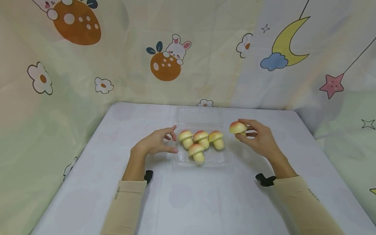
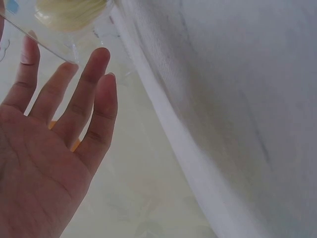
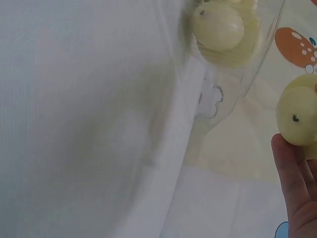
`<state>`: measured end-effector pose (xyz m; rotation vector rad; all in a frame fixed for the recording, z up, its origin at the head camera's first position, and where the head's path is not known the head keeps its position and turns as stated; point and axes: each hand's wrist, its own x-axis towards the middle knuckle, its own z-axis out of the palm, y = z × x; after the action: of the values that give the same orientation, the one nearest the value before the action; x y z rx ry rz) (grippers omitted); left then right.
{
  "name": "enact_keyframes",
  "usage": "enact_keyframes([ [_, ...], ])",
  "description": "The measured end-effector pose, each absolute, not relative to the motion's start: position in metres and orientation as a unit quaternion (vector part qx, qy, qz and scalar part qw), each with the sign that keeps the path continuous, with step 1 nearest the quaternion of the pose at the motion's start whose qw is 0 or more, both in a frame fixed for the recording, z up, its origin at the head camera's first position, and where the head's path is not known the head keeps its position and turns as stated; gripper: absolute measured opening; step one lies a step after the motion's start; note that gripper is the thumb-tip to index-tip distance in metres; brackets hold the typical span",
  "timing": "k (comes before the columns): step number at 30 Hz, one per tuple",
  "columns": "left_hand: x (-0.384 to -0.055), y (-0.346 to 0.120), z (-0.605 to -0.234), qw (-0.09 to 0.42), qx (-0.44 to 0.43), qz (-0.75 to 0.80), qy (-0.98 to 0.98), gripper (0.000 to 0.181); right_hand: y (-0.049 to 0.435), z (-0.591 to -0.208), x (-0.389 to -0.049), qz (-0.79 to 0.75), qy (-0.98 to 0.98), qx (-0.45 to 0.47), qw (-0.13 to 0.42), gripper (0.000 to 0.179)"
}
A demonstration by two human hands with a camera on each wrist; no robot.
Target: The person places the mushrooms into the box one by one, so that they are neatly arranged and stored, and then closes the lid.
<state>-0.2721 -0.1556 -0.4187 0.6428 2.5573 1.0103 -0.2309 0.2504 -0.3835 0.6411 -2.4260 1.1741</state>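
Note:
A toy mushroom (image 1: 237, 128) with a red-yellow cap and pale stem is pinched between the thumb and fingers of my right hand (image 1: 259, 137), raised to the right of a clear plastic box (image 1: 215, 160). Its round pale stem end (image 3: 295, 118) shows in the right wrist view. Several like mushrooms (image 1: 196, 152) lie in the box, three in a row behind one nearer me. My left hand (image 1: 155, 141) is at the box's left side, fingers spread and loosely bent. In the left wrist view, its fingertips (image 2: 69, 69) are by the box's transparent edge.
The box's clear lid (image 1: 199, 116) lies folded back at the far side. A white cloth covers the table (image 1: 188, 202), and a patterned curtain (image 1: 126, 65) hangs behind it. Dark wrist cameras (image 1: 265, 180) sit under both sleeves' cuffs.

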Motion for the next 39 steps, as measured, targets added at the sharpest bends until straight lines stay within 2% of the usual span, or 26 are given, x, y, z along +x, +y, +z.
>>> enact_keyframes([
  [27, -0.272, -0.157, -0.420, 0.153, 0.235, 0.352, 0.893, 0.053, 0.205, -0.394, -0.221, 0.442, -0.831, 0.303, 0.149, 0.049],
  [39, -0.273, -0.156, -0.420, 0.150, 0.233, 0.346, 0.896, 0.052, 0.218, -0.424, -0.241, 0.394, -0.855, 0.306, 0.143, 0.050],
])
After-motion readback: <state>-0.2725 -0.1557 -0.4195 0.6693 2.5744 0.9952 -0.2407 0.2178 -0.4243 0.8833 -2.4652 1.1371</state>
